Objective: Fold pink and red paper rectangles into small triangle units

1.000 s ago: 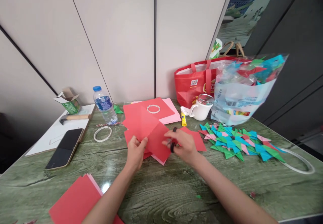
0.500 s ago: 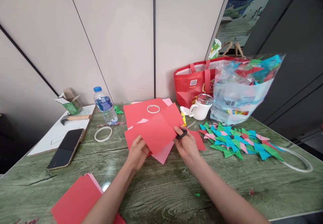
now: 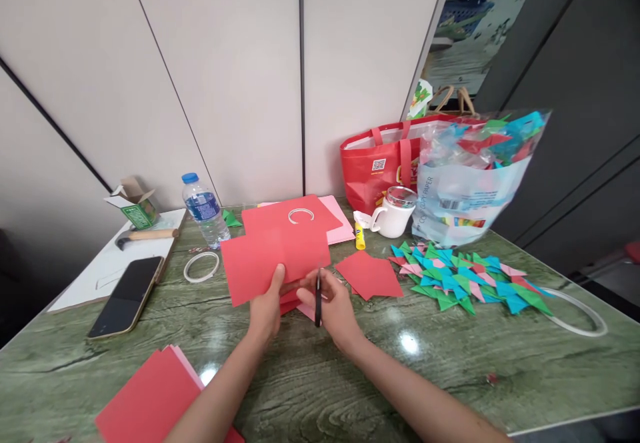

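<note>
My left hand pinches a red sheet of paper at its lower edge, thumb on top. A faint crease runs down the sheet. In my right hand is a pair of scissors with black handles, held at the sheet's lower right edge. The blades are mostly hidden, so I cannot tell whether they touch the paper. More red and pink paper lies beneath and behind the sheet, with a white ring on top. Two overlapping cut red pieces lie right of my right hand.
At left are a phone, a hammer, a water bottle and another ring. A red stack lies front left. A glue stick, mug, bags and folded paper pieces occupy the right.
The red sheet has turned and shifted left, its crease now nearly upright. My right hand has moved left and down from the sheet's right corner, bringing the scissors to its lower edge.
</note>
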Available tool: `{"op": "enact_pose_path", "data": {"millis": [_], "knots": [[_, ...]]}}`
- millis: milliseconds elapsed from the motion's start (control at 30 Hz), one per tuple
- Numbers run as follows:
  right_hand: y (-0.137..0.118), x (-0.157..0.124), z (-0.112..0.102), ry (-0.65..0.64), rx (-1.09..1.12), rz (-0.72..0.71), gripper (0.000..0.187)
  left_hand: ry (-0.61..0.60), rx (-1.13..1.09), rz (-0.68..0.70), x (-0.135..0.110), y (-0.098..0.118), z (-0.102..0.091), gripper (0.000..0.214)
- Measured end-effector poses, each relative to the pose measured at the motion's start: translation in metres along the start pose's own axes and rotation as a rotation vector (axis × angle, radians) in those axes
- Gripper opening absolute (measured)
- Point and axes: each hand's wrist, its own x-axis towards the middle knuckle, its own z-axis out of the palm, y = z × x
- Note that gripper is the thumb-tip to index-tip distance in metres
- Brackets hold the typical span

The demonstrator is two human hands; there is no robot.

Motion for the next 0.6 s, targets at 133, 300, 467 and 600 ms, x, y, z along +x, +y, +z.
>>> {"op": "enact_pose_path", "data": {"millis": [133, 300, 467, 600], "knots": [[-0.004, 0.001, -0.010, -0.357, -0.106, 0.071, 0.038, 0.051, -0.133, 0.015, 0.009, 0.011, -0.001, 0.038], [-0.002, -0.007, -0.010, -0.526, 0.000, 0.317, 0.049, 0.004, -0.211, 0.131, 0.005, 0.022, 0.003, 0.045], [-0.004, -0.013, -0.008, -0.580, 0.023, 0.308, 0.047, 0.092, -0.150, 0.053, -0.005, 0.021, 0.009, 0.033], [-0.006, -0.014, -0.006, -0.573, 0.020, 0.273, 0.045, 0.117, -0.122, -0.059, -0.008, 0.013, 0.008, 0.034]]}}
